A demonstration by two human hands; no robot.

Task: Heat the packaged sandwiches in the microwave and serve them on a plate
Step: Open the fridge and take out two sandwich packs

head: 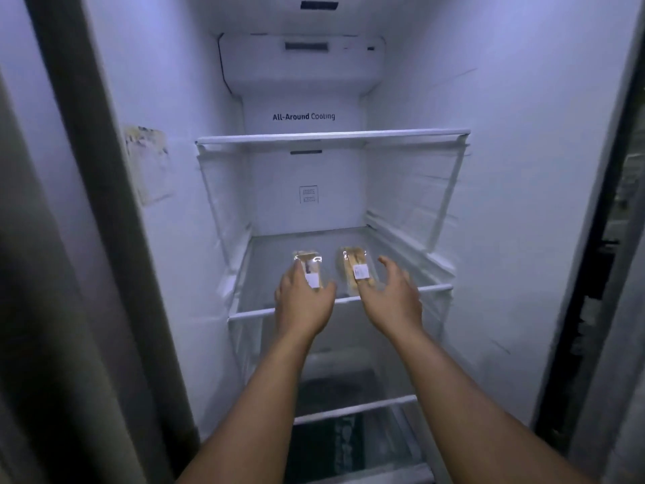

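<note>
Two packaged sandwiches in clear wrap with white labels lie side by side on the middle glass shelf (412, 289) of an open fridge. My left hand (303, 303) rests on the near end of the left sandwich (307, 262), fingers and thumb on either side of it. My right hand (391, 295) is spread over the near end of the right sandwich (352, 265), thumb touching the wrap, fingers apart to its right. No microwave or plate is in view.
An upper glass shelf (331, 137) sits above, bare. A lower shelf (352, 408) and a dark drawer lie below my forearms. The fridge's white side walls close in left and right; the door frame (87, 204) stands at the left.
</note>
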